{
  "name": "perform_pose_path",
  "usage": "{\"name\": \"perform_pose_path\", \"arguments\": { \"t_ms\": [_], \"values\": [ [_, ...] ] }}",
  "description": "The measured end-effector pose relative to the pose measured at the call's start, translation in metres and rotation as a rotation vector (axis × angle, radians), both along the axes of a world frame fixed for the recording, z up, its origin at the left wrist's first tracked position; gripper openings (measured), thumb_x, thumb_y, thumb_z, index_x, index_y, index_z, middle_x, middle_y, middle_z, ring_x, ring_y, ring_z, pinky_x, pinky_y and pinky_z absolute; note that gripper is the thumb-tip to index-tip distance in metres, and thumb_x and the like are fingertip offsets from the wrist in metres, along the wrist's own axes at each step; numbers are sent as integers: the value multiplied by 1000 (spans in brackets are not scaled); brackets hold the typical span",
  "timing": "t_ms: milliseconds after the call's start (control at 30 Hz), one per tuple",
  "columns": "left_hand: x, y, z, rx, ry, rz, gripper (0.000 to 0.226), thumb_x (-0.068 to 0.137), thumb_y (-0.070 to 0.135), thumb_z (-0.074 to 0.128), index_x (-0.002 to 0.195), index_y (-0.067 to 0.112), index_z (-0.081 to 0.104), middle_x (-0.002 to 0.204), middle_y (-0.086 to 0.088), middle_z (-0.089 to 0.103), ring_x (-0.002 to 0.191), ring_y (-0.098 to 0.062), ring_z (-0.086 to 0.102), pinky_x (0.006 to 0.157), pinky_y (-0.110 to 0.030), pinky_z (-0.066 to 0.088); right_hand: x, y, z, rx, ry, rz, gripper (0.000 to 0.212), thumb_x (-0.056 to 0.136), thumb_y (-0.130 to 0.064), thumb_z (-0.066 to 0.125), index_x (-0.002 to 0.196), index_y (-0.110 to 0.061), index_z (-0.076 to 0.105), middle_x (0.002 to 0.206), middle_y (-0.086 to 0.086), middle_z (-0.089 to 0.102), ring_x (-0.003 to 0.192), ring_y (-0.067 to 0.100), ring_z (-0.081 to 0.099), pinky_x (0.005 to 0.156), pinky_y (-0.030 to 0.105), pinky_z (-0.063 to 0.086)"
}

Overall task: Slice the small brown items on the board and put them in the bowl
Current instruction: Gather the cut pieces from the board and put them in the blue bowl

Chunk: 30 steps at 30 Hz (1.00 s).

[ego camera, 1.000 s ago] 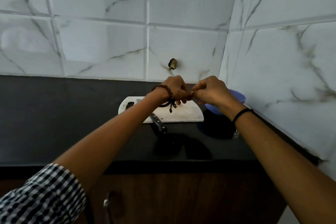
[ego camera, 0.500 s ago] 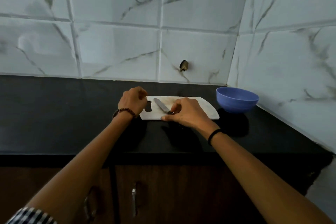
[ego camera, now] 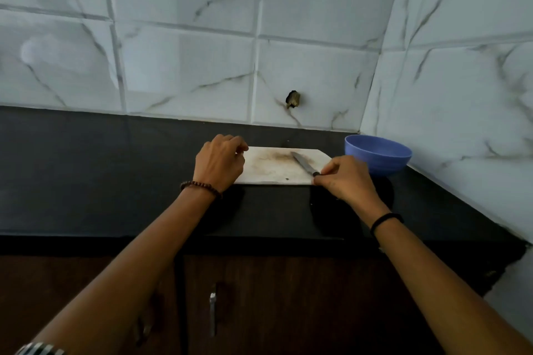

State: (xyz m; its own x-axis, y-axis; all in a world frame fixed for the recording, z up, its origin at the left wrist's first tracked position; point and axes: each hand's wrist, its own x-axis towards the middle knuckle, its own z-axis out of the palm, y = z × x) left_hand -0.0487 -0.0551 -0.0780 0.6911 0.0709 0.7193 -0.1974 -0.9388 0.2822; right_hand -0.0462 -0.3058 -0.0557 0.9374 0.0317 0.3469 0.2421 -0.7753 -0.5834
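A white cutting board [ego camera: 274, 170] with brownish stains lies on the black counter. My left hand [ego camera: 220, 163] covers its left end, fingers curled over the edge. A knife [ego camera: 302, 163] lies slantwise on the board's right part, blade pointing away. My right hand [ego camera: 344, 177] is at the board's front right corner, pinching the knife's handle, which it hides. A blue bowl [ego camera: 377, 157] stands just right of the board, its inside hidden from here. I see no whole brown items on the board, only a tiny dark speck near its front edge.
The black counter [ego camera: 86, 170] runs left and ends in the tiled corner right of the bowl. A small brown fitting [ego camera: 293, 99] sticks out of the back wall above the board. Wooden cabinet doors with a metal handle [ego camera: 212, 308] sit below the counter.
A second ago both hands were raised together above the board. They have come down, the left to the board's left end, the right onto the knife handle. The view has shifted.
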Motion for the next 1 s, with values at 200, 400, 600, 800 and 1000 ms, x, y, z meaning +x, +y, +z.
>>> {"name": "perform_pose_path", "arguments": {
  "t_ms": [200, 400, 600, 800, 1000],
  "values": [
    [-4, -4, 1, 26, -14, -33, 17, 89, 11, 60, 99, 19, 70, 97, 3, 69, 93, -17, 60, 75, -33, 50, 8, -21, -6, 9, -17, -71, 13, 82, -15, 77, 91, -6, 75, 88, 3, 71, 73, 7, 58, 62, 17, 44],
    [-7, -7, 2, 52, 0, -58, 17, 90, 12, 58, 100, 18, 71, 96, 3, 69, 94, -16, 59, 76, -30, 48, 13, -20, -10, -83, -70, -103, 21, 81, -24, 79, 95, -12, 69, 95, 5, 68, 89, 20, 63, 80, 38, 57],
    [-8, -8, 2, 83, 17, -84, 17, 91, 14, 58, 102, 17, 71, 97, 4, 69, 94, -14, 59, 75, -24, 42, 14, -7, -10, -148, -136, -76, 21, 85, -26, 75, 99, -13, 67, 100, 5, 66, 92, 19, 61, 79, 33, 55],
    [-9, -8, 4, 99, 45, -94, 16, 92, 18, 60, 104, 19, 70, 95, 5, 67, 92, -12, 59, 75, -24, 44, 20, 8, 1, -142, -172, 7, 15, 83, -23, 74, 92, -12, 69, 98, 4, 67, 93, 19, 62, 82, 39, 55],
    [-8, -7, 3, 122, 11, -76, 14, 91, 22, 61, 101, 19, 71, 94, 6, 68, 91, -13, 60, 75, -24, 40, 29, 23, 7, -181, -177, 31, 12, 83, -27, 73, 90, -16, 72, 96, 1, 72, 94, 19, 65, 84, 41, 55]
  ]
}}
